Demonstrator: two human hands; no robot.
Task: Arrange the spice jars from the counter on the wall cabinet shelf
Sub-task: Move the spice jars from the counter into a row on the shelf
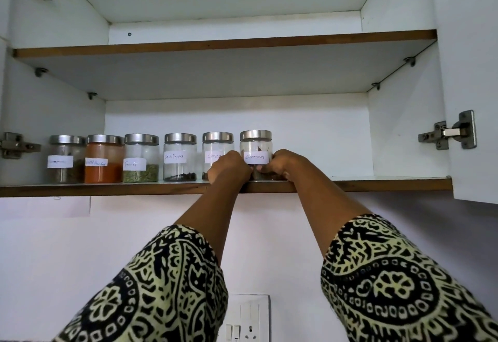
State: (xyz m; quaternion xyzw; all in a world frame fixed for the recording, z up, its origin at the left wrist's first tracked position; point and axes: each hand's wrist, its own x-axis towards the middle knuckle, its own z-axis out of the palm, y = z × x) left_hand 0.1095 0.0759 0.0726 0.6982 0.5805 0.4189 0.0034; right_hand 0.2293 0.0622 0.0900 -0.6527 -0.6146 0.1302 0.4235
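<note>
Several glass spice jars with steel lids stand in a row on the lower shelf of the open wall cabinet. From the left: a jar with a smudged label, a red powder jar, a fennel jar, a black pepper jar and a cloves jar. The cinnamon jar is at the right end. My left hand and my right hand grip its lower part from both sides. My left hand hides part of the cloves jar.
The shelf to the right of the cinnamon jar is bare up to the cabinet wall. An upper shelf has nothing visible on it. Open cabinet doors with hinges flank both sides. A wall socket panel sits below.
</note>
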